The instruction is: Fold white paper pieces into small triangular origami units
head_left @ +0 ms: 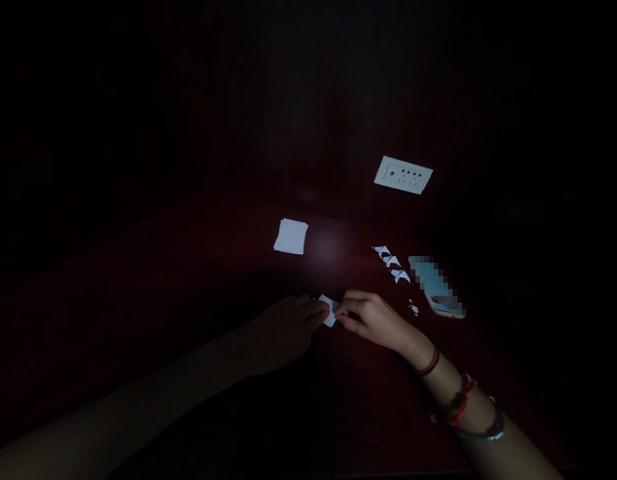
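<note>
A small piece of white paper (328,310) lies between my two hands on the dark red table. My left hand (293,327), in deep shadow, has its fingertips on the paper's left side. At the right edge, my right hand (371,320) pinches the paper between thumb and fingers. Both hands are closed on it, and the fingers hide parts of its edges. Beyond them sits a stack of square white paper sheets (291,237). Several small folded paper pieces (390,261) stand in a slanting row to the right.
A phone (436,287) lies right of the folded pieces. Tiny white paper scraps (413,308) are near its lower left side. A white socket panel (403,175) is set in the dark surface behind. Light is dim, and the outer areas are black.
</note>
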Available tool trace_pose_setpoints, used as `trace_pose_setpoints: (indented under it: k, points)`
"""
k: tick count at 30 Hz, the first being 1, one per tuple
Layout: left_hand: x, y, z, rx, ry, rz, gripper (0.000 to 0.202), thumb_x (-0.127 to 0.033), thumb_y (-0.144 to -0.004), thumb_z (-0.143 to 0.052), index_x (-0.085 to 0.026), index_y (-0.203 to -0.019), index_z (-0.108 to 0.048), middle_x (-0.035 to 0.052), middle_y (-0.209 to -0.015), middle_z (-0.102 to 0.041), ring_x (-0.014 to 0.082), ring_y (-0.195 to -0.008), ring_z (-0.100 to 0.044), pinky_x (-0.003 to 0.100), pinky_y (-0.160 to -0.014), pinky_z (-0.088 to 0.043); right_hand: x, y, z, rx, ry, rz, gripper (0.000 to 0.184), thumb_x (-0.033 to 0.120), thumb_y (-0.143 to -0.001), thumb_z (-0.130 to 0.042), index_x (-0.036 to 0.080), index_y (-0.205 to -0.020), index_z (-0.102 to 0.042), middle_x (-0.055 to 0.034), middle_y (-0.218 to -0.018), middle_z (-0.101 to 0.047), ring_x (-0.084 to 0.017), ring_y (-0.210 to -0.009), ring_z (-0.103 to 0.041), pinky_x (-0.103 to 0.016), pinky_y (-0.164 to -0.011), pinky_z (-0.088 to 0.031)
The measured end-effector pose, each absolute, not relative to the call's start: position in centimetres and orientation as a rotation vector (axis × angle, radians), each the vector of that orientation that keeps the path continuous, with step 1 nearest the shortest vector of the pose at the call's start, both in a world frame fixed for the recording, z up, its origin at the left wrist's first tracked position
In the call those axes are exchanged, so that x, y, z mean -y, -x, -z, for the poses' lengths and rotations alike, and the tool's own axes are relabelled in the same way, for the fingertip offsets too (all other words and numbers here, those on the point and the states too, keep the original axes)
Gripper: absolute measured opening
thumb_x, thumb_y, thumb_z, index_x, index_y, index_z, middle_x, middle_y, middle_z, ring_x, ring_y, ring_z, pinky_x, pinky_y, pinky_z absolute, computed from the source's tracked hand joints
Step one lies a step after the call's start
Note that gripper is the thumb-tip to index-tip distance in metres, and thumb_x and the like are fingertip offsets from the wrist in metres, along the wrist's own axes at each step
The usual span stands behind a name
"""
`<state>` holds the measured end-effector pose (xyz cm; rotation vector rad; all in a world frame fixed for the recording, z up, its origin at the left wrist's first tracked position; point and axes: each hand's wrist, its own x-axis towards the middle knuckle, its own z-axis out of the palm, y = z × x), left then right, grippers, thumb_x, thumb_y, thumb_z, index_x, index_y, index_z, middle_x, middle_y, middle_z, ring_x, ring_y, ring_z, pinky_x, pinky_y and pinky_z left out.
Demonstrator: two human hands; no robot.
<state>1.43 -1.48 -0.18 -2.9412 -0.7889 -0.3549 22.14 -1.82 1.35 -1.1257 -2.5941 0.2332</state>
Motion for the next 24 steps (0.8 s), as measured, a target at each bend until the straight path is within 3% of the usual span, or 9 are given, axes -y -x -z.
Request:
trace_pose_setpoints:
  k: [12,24]
  points:
    - [1.7,-0.9,-0.6,0.745,2.98,0.353,0.04,-0.015,-0.08,-0.037,-0.017,-0.12,-0.035,0.0045,-0.121,-0.041,0.0197,-0.1,-0.04,0.033,-0.084,-0.031,1.8,-22.1,-1.1,2.552,1.144,-0.198,0.016,0.017,-0.08,-0.044,0.016,-0.084,-0.059,-0.0022,-0.075,-0.054,-0.01,-0.068,-0.05,-0.02,-0.061,-0.038]
    - [1.8,-1.3,-0.9,0.749,2.984,0.356,0.039,-0.013,-0.078,-0.039,-0.018,-0.117,-0.038,0.0049,-0.118,-0.044,0.0202,-0.098,-0.042,0.033,-0.083,-0.033,1.9,-21.7,-1.7,2.727,1.045,0.219,0.018,0.021,-0.081,-0.042,0.016,-0.076,-0.058,-0.0025,-0.069,-0.052,-0.012,-0.064,-0.047,-0.024,-0.066,-0.035]
